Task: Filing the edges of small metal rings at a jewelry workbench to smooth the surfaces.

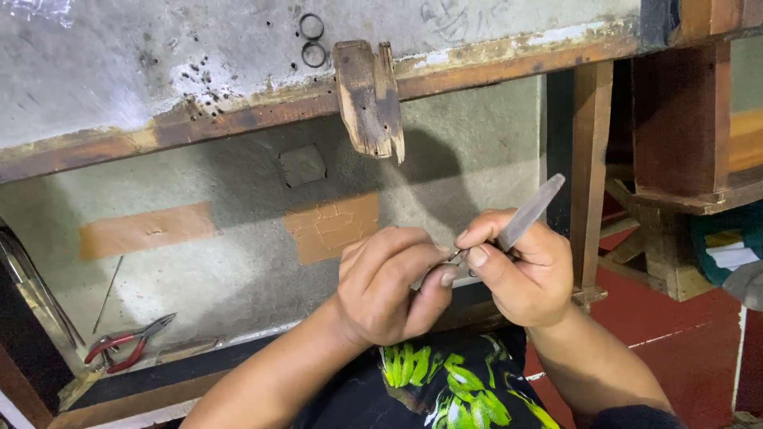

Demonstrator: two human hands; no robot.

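My right hand (pixel 520 270) grips a flat grey metal file (pixel 531 212), its blade pointing up and to the right. My left hand (pixel 389 282) is closed just to its left, fingertips pinching a small metal piece (pixel 455 258) where the file's lower end meets it. The piece is mostly hidden by my fingers. Both hands hover below a worn wooden bench peg (pixel 369 99) that juts from the edge of the grey workbench (pixel 119 71). Two small metal rings (pixel 311 40) lie on the bench top above the peg.
Red-handled pliers (pixel 127 345) lie in the grey tray (pixel 238 270) under the bench at lower left, beside thin metal rods (pixel 28 286). Wooden legs and frames (pixel 592 159) stand at right over a red floor (pixel 683 334). Green-and-black patterned cloth (pixel 445 385) covers my lap.
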